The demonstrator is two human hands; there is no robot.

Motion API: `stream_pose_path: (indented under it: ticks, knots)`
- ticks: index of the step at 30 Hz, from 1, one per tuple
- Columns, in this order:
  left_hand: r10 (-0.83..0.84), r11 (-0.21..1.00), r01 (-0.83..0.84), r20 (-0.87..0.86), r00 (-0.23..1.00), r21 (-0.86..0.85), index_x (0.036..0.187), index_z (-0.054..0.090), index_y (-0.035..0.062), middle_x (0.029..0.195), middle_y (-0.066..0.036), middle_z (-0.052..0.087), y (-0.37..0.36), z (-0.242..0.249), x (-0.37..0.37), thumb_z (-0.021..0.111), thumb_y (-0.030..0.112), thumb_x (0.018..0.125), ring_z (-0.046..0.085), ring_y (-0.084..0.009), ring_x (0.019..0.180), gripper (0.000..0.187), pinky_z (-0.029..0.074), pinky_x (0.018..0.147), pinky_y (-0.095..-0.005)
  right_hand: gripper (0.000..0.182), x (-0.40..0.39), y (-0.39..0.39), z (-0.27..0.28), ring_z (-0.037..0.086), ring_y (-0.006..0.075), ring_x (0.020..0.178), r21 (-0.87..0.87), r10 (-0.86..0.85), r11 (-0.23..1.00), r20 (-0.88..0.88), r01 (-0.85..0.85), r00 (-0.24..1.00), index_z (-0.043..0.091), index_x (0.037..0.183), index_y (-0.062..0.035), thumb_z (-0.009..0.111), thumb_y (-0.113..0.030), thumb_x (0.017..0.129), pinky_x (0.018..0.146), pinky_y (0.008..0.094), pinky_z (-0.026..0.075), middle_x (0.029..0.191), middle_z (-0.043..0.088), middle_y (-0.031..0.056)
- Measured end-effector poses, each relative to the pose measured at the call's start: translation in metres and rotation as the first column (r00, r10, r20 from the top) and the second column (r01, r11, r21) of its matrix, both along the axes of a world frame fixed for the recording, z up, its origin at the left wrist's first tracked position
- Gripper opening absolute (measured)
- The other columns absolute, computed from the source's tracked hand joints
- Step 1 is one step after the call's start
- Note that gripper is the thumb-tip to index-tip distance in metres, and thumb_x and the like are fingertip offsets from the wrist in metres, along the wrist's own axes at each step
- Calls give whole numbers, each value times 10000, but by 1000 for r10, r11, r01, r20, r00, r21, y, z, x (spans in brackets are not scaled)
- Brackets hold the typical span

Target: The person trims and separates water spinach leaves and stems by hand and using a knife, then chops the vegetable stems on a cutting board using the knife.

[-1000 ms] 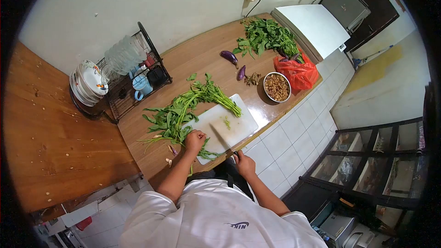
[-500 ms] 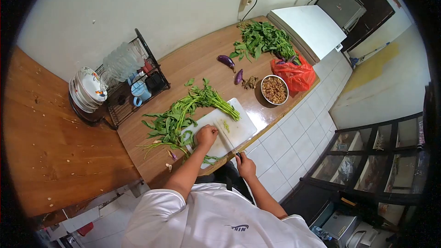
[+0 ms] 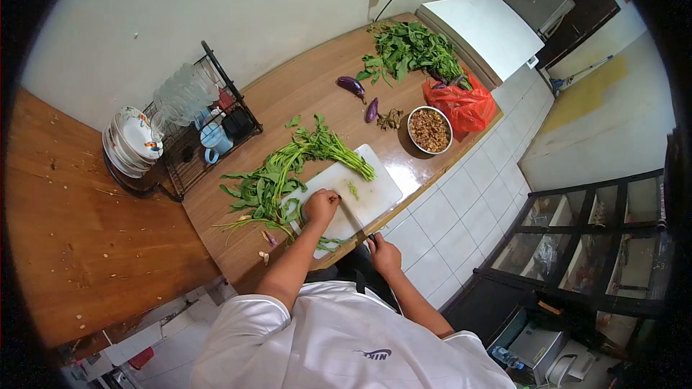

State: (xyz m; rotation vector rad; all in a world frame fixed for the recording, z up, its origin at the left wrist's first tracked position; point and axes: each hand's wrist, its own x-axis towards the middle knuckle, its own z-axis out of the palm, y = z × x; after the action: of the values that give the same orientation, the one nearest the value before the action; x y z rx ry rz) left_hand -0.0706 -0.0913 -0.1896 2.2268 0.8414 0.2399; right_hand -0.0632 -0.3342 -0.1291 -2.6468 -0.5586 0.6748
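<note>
My right hand (image 3: 386, 253) is closed round the dark handle of a knife, whose blade (image 3: 352, 214) slants up and left over the white cutting board (image 3: 382, 191). On the board's left part is my left hand (image 3: 321, 207), its fingers closed beside the blade tip; what they hold is too small to name. A few cut green pieces (image 3: 352, 189) lie on the board just above the blade. The bundle of leafy green stems (image 3: 288, 162) curves round the board's upper left side, with its stem ends resting on the board.
Two purple eggplants (image 3: 351, 87), a ginger-like root (image 3: 391, 119), a bowl of brown bits (image 3: 430, 130), a red plastic bag (image 3: 465, 106) and more greens (image 3: 411, 50) sit farther back on the wooden table (image 3: 310, 72). A dish rack (image 3: 209, 130) stands at the left.
The camera view has shifted slightly. Both hands remain in nearly the same place at the board, the knife still in my right hand.
</note>
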Motion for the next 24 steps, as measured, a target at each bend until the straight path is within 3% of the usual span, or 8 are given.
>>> stream_pose_path:
  ticks: [5,7,13,19,24]
  knots:
    - [-14,999,14,3,1000,45,833,768,160,854,-16,695,-2,-1,1,770,217,761,678,-261,781,91,538,687,-400,329,12,21,-9,677,407,748,-23,61,998,61,-60,996,580,1113,-150,523,-449,988,641,519,521,795,691,189]
    - [12,1000,-12,-2,1000,29,834,766,152,845,-27,694,-2,2,-2,760,211,757,676,-268,773,98,541,686,-407,330,12,27,-12,674,409,716,54,58,996,119,-65,991,584,1118,-154,514,-451,992,619,530,515,775,689,187]
    - [42,999,-43,37,998,28,833,762,143,812,-61,688,1,-7,-9,737,188,742,674,-282,757,105,542,672,-420,317,-5,6,2,668,413,693,13,48,999,30,-49,998,563,1115,-146,514,-436,995,597,541,507,749,680,191]
    - [73,994,-66,73,995,-89,804,762,115,812,-84,700,1,-4,-6,757,166,735,679,-289,748,86,545,677,-418,314,-4,2,-3,667,406,689,22,61,998,72,-63,996,552,1091,-140,512,-436,996,591,537,506,739,679,181]
    - [50,998,-49,36,998,-44,824,765,107,822,-97,707,2,-6,-7,770,164,730,688,-291,757,110,549,691,-412,319,2,13,-12,667,398,693,-13,86,996,88,-85,992,556,1093,-136,508,-437,998,588,529,505,751,684,170]
